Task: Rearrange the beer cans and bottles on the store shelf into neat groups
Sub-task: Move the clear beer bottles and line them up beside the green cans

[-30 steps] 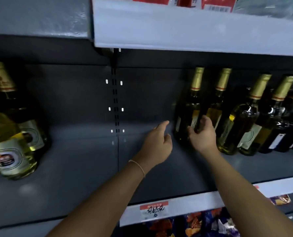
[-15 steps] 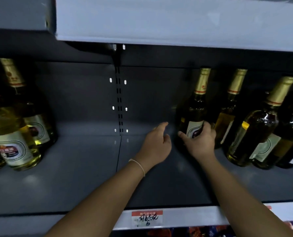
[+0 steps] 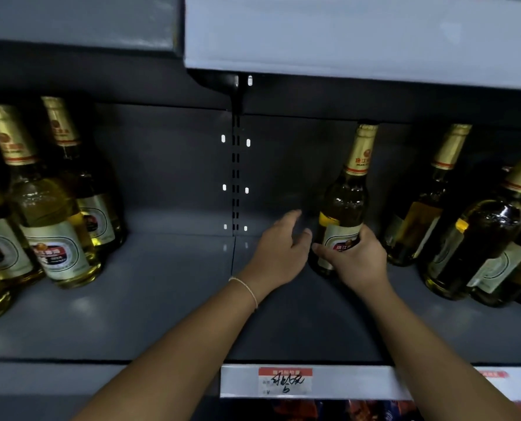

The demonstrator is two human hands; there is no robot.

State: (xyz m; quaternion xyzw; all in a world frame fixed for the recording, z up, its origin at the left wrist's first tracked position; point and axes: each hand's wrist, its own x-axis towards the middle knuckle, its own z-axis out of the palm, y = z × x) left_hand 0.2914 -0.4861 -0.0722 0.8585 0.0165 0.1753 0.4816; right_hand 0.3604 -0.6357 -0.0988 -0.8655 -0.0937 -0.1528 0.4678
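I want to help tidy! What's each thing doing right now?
Right hand: gripping the middle bottle.
Left hand: open, beside it, holding nothing.
Middle bottle: upright, capped.
Left bottles: standing, capped.
Right bottles: standing, capped.
Shelf: bare in the middle.

A dark grey metal back panel (image 3: 168,165) closes off the rear, split by a slotted upright (image 3: 236,177) with small lit holes. The pale underside of the upper shelf (image 3: 359,34) overhangs. Dim light pools on the grey shelf deck (image 3: 125,317), whose front rail carries a handwritten price tag (image 3: 285,381).
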